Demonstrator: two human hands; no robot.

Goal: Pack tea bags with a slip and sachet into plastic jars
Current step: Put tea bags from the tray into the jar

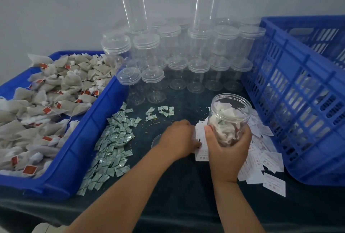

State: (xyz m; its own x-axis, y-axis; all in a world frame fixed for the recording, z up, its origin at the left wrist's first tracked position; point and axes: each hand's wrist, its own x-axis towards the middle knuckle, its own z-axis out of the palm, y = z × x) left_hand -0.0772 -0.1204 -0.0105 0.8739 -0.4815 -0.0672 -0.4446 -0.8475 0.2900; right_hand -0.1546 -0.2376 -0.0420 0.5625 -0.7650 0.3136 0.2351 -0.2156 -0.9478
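Holding tea bags (226, 130), the open jar (231, 107) sits in the right hand (226, 150), whose fingers wrap its lower half, above the scattered slips (265, 158). Just beside it the left hand (179, 139) bears down on those slips (whether it pinches one is hidden). Sachets (112, 145) litter the worktop (177, 195) beside a blue tray (93, 120).

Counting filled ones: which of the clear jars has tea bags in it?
The lidless jar gripped by the right hand; the jars behind stand empty.

Red print on slips (270, 158), tags (29, 169) unreadable
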